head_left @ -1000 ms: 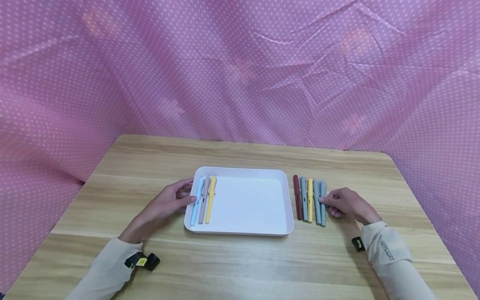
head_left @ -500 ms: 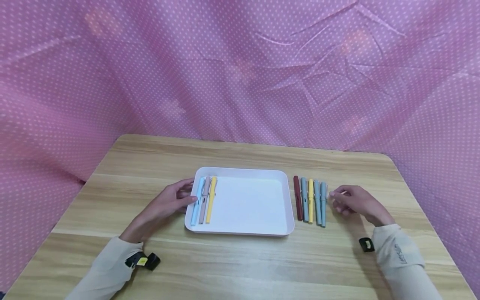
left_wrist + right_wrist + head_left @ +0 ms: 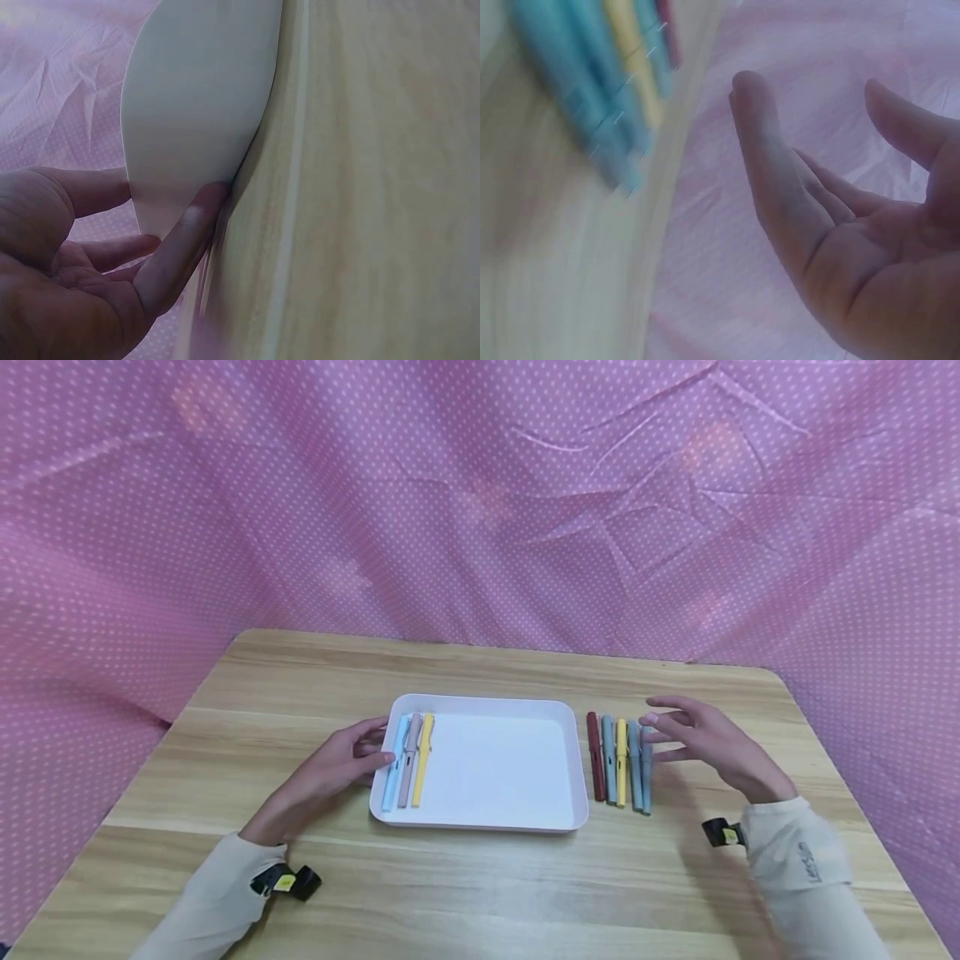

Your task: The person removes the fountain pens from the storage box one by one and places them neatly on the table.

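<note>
Hovering at frame right: right hand, fingers apart.
Nearest blue-gray pen lies lengthwise up-frame, left of palm; left hand grips white tray.

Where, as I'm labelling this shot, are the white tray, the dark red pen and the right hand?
White tray (image 3: pixel 498 772): head view, on its bare floor.
Dark red pen (image 3: pixel 596 757): head view, middle of its length.
Right hand (image 3: pixel 711 742): head view, middle of the hand.

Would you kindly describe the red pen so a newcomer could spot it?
On the table is a white tray. To its right, outside it, five pens lie in a row. The red pen is the one nearest the tray, the only red one beside blue-grey and yellow neighbours.
</note>
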`<act>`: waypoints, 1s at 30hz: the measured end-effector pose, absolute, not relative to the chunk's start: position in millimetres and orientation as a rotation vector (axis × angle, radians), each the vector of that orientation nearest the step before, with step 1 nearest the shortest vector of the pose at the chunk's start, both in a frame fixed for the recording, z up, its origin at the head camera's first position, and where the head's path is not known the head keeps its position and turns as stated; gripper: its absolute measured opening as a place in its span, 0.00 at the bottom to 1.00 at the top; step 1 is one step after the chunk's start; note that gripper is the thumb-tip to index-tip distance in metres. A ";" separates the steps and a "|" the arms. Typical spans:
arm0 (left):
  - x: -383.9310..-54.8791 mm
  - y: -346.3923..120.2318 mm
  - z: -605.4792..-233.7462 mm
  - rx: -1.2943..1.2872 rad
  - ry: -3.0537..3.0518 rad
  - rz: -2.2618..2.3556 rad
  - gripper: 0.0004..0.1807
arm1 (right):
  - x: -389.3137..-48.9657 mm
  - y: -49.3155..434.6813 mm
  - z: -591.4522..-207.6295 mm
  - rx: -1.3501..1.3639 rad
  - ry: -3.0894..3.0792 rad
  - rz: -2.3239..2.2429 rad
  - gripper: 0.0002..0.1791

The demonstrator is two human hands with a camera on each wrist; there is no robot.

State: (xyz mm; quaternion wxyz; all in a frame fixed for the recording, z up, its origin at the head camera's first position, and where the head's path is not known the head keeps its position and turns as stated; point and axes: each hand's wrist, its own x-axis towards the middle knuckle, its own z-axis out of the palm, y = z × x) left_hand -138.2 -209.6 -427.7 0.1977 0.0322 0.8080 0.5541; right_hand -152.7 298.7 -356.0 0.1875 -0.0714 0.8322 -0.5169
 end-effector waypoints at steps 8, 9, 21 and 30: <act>-138.8 -209.5 -428.5 0.085 2.239 1.575 0.40 | -162.2 254.7 -344.5 -0.268 2.281 -1.484 0.40; -138.8 -209.7 -428.6 0.088 2.239 1.575 0.40 | -163.3 248.8 -344.0 -0.283 2.270 -1.483 0.40; -138.5 -210.0 -428.5 0.084 2.247 1.567 0.40 | -177.6 168.7 -346.7 -0.377 2.130 -1.485 0.36; -138.7 -209.3 -426.4 0.074 2.240 1.579 0.40 | -185.1 119.2 -350.8 -0.368 2.118 -1.392 0.36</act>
